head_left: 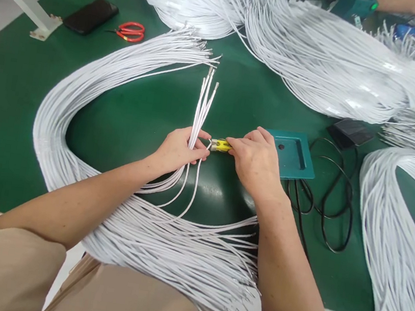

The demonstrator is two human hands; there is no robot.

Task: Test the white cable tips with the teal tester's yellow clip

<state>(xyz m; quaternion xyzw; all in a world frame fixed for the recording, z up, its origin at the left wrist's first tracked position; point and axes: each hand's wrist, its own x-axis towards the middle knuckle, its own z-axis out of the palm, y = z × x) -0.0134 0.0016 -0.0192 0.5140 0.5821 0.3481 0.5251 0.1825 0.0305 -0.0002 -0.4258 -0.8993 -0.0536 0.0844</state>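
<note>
My left hand (178, 149) is closed round a small bunch of white wires (203, 104) whose stripped ends point away from me. My right hand (255, 157) pinches a small yellow connector (221, 145) right beside the left hand, and one wire end meets it. A large looped bundle of white wires (83, 107) curves round the green table (12, 112) and across its near edge toward me.
A teal fixture block (294, 157) lies just right of my right hand, with black cables (328, 203) and a black pedal (349, 133) beside it. More white wire bundles (339, 71) fill the back and right. Red scissors (130, 31) and a black phone (90, 15) lie far left.
</note>
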